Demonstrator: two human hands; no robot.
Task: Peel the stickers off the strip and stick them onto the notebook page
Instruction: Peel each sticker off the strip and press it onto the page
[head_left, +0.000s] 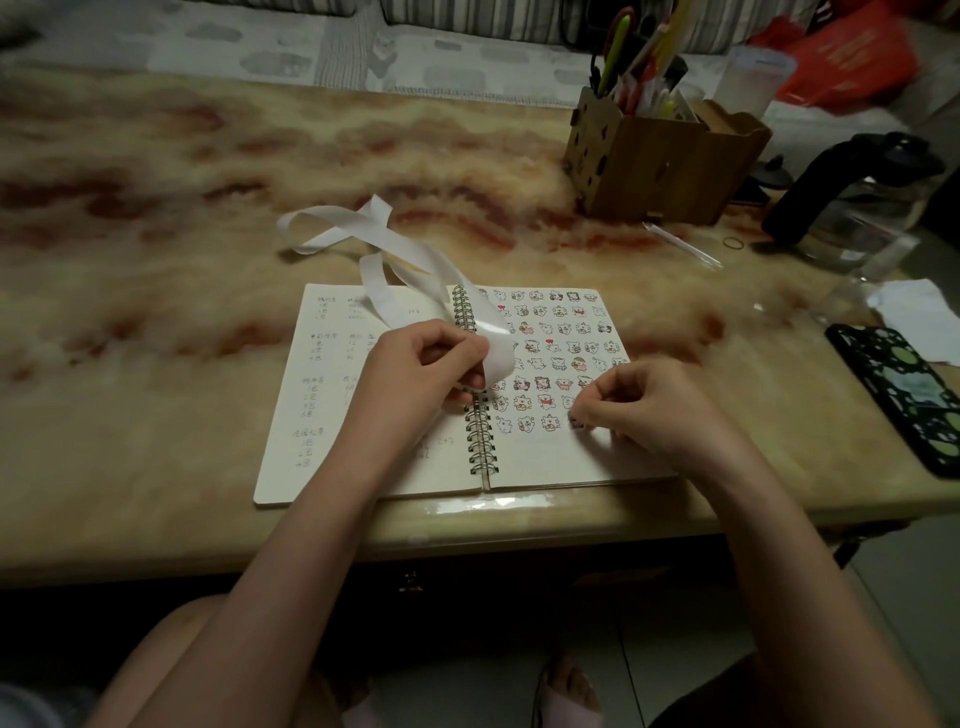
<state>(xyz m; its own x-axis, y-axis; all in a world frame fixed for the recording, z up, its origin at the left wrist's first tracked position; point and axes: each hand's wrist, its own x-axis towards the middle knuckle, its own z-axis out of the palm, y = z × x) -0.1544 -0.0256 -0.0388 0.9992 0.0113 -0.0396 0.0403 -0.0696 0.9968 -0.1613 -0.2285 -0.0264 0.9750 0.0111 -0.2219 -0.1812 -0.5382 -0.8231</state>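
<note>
Notebook (545, 460) lies open on marbled table (156, 218), striped cushions (467, 15) behind.

Curled strip (415, 260) over open notebook (545, 457).

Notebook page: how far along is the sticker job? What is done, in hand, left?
Done: rows of stickers cover most of the right page. In hand: the left hand grips the strip; the right hand pinches a sticker at the unfinished bottom row. Left: that row's end and the bare paper below.
</note>
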